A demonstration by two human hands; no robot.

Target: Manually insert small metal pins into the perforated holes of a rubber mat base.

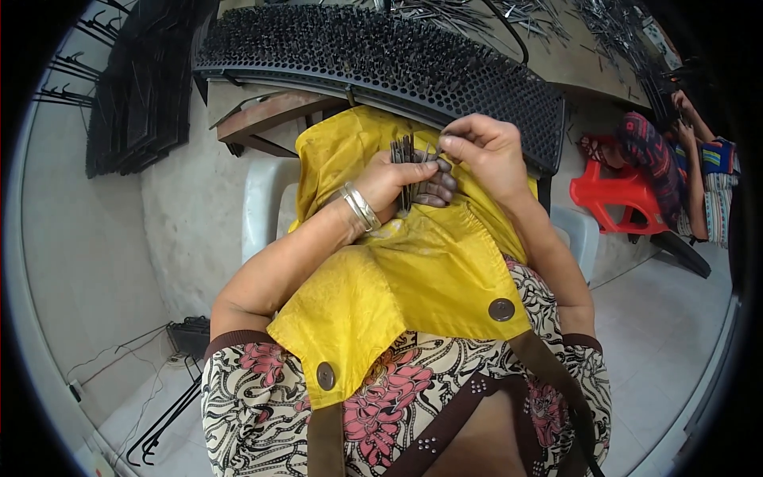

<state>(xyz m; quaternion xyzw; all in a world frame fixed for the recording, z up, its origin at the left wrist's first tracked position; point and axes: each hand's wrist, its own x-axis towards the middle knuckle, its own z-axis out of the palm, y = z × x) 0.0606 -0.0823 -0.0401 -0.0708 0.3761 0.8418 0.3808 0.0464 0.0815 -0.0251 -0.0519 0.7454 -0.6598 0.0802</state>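
My left hand [383, 181] is closed around a bundle of thin dark metal strips [403, 151], held upright over my lap. The thumb presses across the strips, and the fingertips are blackened. Just to the right, my right hand [494, 159] is raised with thumb and forefinger pinched together close to the bundle. Whatever lies in that pinch is too small to make out. Beneath both hands spreads a yellow apron [342, 270]. Beyond them stands a long, curved black perforated rack [477, 91], many of its holes filled with upright dark pieces.
Loose metal strips [509, 20] lie scattered on the table behind the rack. At right, another person [652, 151] sits by a red plastic stool [616, 199]. Dark racks with hooks [147, 87] hang at the left wall. A brown beam [274, 119] juts out below the rack's left part.
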